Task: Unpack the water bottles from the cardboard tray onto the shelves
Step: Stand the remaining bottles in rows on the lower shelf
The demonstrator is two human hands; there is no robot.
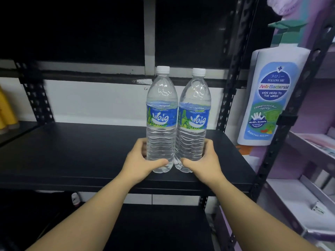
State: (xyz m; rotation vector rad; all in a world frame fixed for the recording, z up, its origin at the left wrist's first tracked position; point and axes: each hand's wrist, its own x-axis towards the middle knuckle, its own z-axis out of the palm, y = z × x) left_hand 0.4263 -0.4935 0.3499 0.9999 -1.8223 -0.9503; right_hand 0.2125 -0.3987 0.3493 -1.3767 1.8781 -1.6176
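left bottle [161,124]: upright near the shelf's front edge, about 12 o'clock from the hands; white cap, blue "Waig" label; touching its twin on the right side
right bottle [194,125]: same deal, leaning a hair to the left at the base; sides pressed together
left hand [143,160]: wrapped round the lower part of the left bottle; thumb across the front, fingers round the back
right hand [201,160]: gripping the low part of the right bottle, thumb in front
shelf [81,151]: black, bare apart from the two bottles; can't tell if their bases are fully down on it
wash bottle [272,98]: big white kids' wash at 3 o'clock, past the rack post [233,69]
yellow stuff [7,111]: at 9 o'clock, too cut off to ID
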